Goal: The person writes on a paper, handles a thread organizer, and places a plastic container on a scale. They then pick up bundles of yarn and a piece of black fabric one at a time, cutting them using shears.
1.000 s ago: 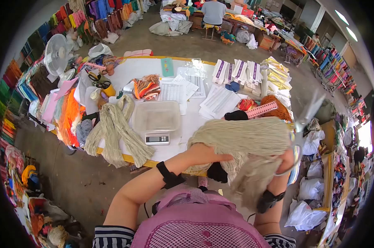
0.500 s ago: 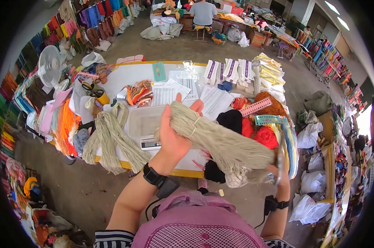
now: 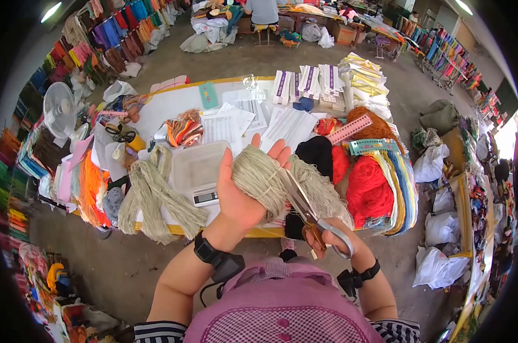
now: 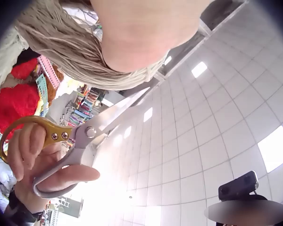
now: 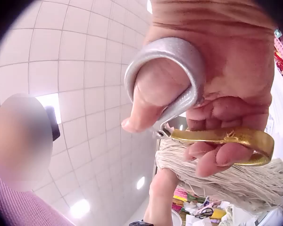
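A pale grey-green yarn hank (image 3: 259, 177) lies across the palm of my left hand (image 3: 239, 197), which cradles it between thumb and fingers above the table's front edge. Its loose strands hang off to the right. My right hand (image 3: 342, 237) holds large scissors (image 3: 306, 208) with one silver and one gold handle. The right thumb sits through the silver loop (image 5: 162, 49) and several fingers through the gold loop (image 5: 226, 136). The blades point up and left, overlapping the hank's right side in the head view, near the left fingertips.
Another pale hank (image 3: 156, 194) lies on the table's left, beside a kitchen scale (image 3: 206, 198) with a clear tray (image 3: 199, 166). Red yarn (image 3: 370, 188), black yarn (image 3: 316, 157) and a pink punched card (image 3: 350, 128) crowd the right. Papers (image 3: 287, 128) spread behind.
The hank, earlier spread between both hands, now rests in the left palm, its other end freed from the right hand. The right hand has brought the scissors left, up to the hank.
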Available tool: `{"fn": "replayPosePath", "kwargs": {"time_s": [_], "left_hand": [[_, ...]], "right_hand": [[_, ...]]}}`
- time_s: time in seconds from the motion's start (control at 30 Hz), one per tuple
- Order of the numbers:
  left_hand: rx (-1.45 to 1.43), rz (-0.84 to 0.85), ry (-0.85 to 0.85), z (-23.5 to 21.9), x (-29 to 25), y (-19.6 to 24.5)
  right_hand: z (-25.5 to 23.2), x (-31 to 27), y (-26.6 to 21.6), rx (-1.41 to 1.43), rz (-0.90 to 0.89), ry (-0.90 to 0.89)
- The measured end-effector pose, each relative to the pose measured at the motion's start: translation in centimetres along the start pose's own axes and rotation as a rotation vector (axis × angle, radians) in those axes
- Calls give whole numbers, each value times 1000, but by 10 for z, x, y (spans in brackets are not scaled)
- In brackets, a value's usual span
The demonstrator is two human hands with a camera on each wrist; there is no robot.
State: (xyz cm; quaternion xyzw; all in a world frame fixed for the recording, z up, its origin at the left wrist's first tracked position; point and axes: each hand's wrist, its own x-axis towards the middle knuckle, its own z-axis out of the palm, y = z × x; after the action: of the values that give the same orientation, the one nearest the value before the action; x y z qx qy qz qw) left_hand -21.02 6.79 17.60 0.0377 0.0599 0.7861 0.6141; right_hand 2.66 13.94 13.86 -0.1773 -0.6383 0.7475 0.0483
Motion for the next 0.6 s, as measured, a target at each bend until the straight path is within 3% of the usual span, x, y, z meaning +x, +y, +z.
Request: {"fn": "replayPosePath", "kwargs": {"time_s": [0.27, 0.6], "left_hand": [[22, 26, -7, -1, -5, 10], [64, -22, 35, -4, -2, 6]], "right_hand": [[0, 8, 0, 23, 76, -69], [-1, 17, -6, 43, 14, -87]]}}
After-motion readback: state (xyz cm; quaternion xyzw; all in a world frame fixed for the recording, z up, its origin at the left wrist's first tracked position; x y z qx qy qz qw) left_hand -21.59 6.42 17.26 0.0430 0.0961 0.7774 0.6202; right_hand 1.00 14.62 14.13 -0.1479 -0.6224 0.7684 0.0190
